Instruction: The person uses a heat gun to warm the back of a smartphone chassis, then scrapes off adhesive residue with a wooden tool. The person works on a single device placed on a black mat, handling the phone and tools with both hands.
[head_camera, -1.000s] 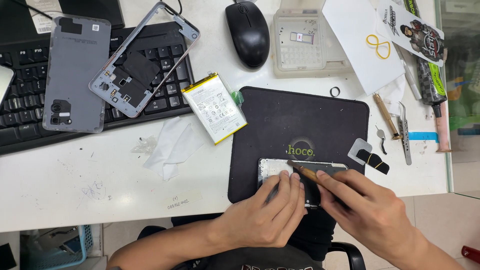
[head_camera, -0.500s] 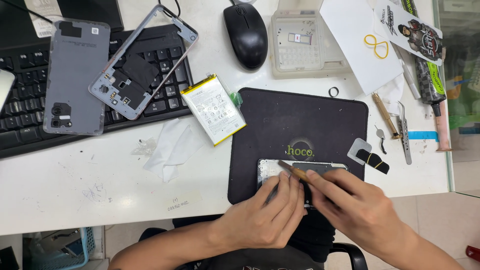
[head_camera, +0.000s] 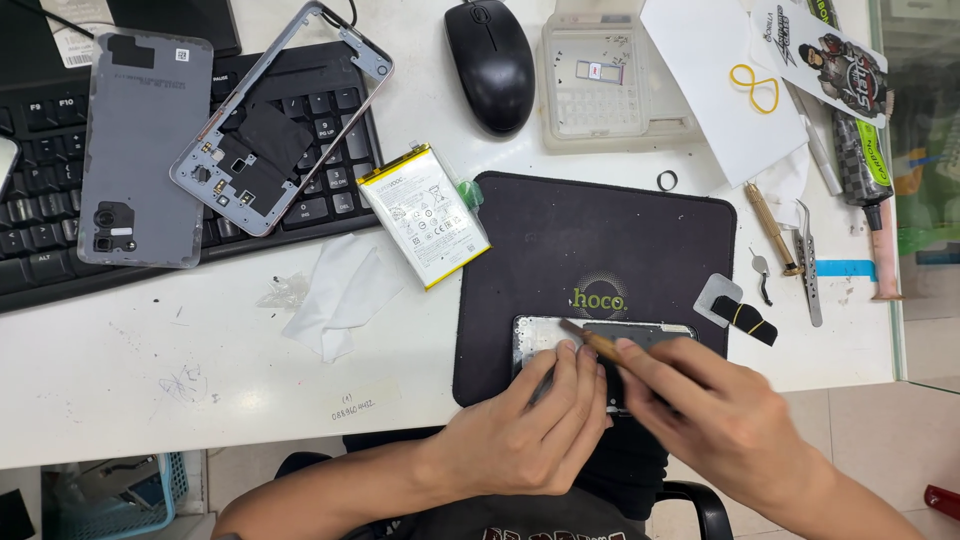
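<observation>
Phone chassis (head_camera: 545, 335) flat on black mat (head_camera: 600, 250) at 6 o'clock; pinned by left hand (head_camera: 530, 430); right hand (head_camera: 720, 420) pinching slim tool (head_camera: 590, 340); battery (head_camera: 423, 213) at 10 o'clock.

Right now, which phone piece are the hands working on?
The phone body on the black mat. The grey back cover and frame lie untouched on the keyboard.

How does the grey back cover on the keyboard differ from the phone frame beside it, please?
The back cover is a solid grey panel lying nearly upright; the phone frame is an open silver outline with a dark patch inside, tilted diagonally. The cover has a small camera cutout low down; the frame's upper half is hollow. Both rest on the black keyboard.
</observation>
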